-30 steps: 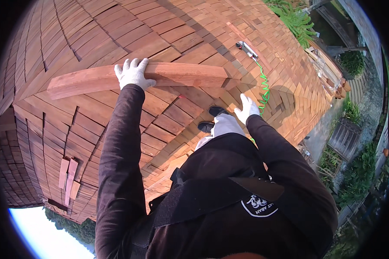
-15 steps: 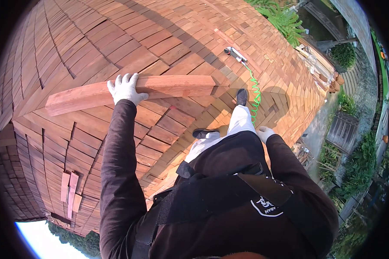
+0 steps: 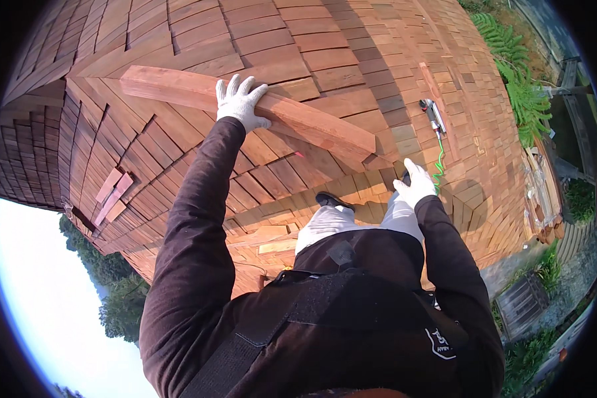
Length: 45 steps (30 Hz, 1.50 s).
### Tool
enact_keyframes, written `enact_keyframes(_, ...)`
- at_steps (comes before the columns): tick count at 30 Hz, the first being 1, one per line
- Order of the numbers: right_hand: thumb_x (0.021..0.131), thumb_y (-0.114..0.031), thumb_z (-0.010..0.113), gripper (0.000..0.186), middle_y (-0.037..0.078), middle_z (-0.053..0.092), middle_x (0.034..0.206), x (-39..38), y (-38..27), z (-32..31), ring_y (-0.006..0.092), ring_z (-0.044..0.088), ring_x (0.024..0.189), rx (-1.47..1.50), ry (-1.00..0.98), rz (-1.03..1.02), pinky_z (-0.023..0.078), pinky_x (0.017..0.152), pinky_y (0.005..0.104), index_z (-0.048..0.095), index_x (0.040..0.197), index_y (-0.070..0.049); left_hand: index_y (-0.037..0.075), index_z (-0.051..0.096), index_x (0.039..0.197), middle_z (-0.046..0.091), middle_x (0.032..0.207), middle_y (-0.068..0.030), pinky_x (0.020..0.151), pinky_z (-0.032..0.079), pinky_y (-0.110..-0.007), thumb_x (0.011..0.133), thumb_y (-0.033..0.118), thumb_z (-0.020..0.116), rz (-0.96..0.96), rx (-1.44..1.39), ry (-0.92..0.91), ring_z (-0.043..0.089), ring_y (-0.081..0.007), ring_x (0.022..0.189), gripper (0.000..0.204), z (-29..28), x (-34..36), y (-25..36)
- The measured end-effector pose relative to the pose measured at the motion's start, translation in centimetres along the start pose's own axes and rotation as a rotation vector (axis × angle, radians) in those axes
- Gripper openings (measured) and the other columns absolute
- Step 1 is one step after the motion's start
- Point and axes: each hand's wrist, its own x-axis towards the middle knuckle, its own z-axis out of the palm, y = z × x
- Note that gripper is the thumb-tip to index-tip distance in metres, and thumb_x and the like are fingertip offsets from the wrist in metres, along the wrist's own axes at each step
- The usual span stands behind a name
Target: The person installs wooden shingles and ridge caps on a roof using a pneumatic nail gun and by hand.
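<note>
A long reddish wooden beam point(image 3: 315, 125) with an angled end lies slantwise across the shingled roof point(image 3: 259, 40). Around its middle is my left hand point(image 3: 241, 103) in a white glove, fingers spread over the top and the thumb along the near side. My right hand point(image 3: 418, 186), gloved too, is off the beam's right end, in front of my thigh. Its fingers stretch forward, apart from one another, and nothing shows in them. Part of one shoe is hidden behind that hand.
A nail gun point(image 3: 434, 117) with a coiled green air hose point(image 3: 439, 159) lies ahead on the right, beside a thin wooden strip point(image 3: 431, 83). Loose shingles point(image 3: 115, 192) lie at left. Beyond the right roof edge are stacked wood point(image 3: 540, 196) and ferns point(image 3: 511, 73).
My view has turned, so the beam now slopes down to the right. My right hand has come forward from my side toward the beam's right end; the left keeps its place on the beam.
</note>
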Motion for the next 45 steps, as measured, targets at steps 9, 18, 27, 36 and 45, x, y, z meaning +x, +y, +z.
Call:
enact_keyframes(9,0.090,-0.041,0.075,0.098,0.017,0.026,0.167,12.4,-13.1,1.9,0.0423,0.028,0.152,-0.123,-0.274,-0.044,0.037,0.117,0.0621,0.015,0.165,-0.018,0.011,0.034,0.161,0.023,0.166,-0.0264,0.125,0.023,-0.050,0.072,0.041,0.090,-0.749,-0.611,0.508,0.023,-0.0432,0.154,0.110,6.2,-2.4,4.3)
enact_keyframes(18,0.093,-0.043,0.072,0.097,0.014,0.023,0.168,11.0,-13.5,0.2,0.0395,0.028,0.153,-0.115,-0.311,-0.036,0.037,0.117,0.0603,0.013,0.166,-0.018,-0.002,0.006,0.163,0.022,0.166,-0.0259,0.126,0.027,-0.050,0.071,0.055,0.091,-1.403,-1.222,0.459,0.024,-0.0423,0.152,0.138,7.2,3.6,9.0)
enact_keyframes(27,0.079,-0.014,0.076,0.099,0.017,0.021,0.169,12.2,-10.6,-0.4,0.0447,0.035,0.148,-0.148,-0.388,-0.124,0.047,0.107,0.0626,0.021,0.162,-0.012,-0.001,0.020,0.162,0.031,0.164,-0.0232,0.123,0.031,-0.050,0.074,0.058,0.086,-1.479,-1.055,0.557,0.034,-0.0425,0.149,0.124,8.1,5.7,10.7)
enact_keyframes(36,0.090,-0.029,0.069,0.099,0.017,0.010,0.174,13.4,-10.3,-2.2,0.0497,0.029,0.152,-0.249,-0.536,-0.185,0.042,0.106,0.0722,0.008,0.167,-0.016,-0.005,0.021,0.161,0.034,0.162,-0.0256,0.120,0.040,-0.043,0.076,0.040,0.088,-1.454,-1.268,0.743,0.048,-0.0394,0.139,0.117,7.0,5.6,11.3)
enact_keyframes(45,0.089,-0.031,0.071,0.102,0.016,0.005,0.173,13.3,-9.8,-1.1,0.0475,0.014,0.157,-0.163,-0.537,-0.100,0.028,0.116,0.0706,0.007,0.167,-0.015,-0.012,0.018,0.158,0.032,0.160,-0.0300,0.120,0.041,-0.040,0.073,0.035,0.093,-1.302,-1.351,0.921,0.048,-0.0397,0.138,0.123,9.4,6.0,10.8)
